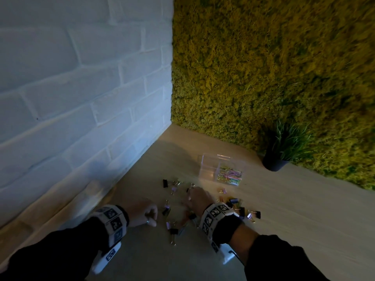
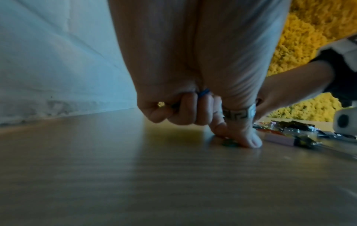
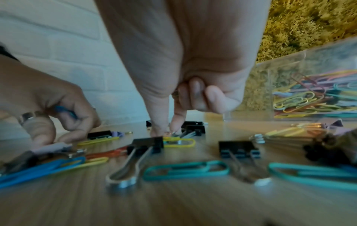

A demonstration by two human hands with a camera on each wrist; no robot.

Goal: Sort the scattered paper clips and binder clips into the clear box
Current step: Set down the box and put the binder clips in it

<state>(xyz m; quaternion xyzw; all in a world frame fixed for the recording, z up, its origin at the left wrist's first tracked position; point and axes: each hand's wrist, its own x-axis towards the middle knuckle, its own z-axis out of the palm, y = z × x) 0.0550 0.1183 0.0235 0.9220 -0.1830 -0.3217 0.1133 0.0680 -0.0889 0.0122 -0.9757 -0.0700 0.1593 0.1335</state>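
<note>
On the wooden table stands the clear box, with coloured paper clips in its right part. In front of it lie scattered black binder clips, lilac binder clips and teal paper clips. My left hand keeps blue paper clips in its curled fingers while thumb and forefinger pinch a green paper clip on the table. My right hand pinches a small clip on the table; its kind is unclear.
A white brick wall runs along the table's left edge and a moss wall along the back. A dark pot with a grass plant stands behind and to the right of the box.
</note>
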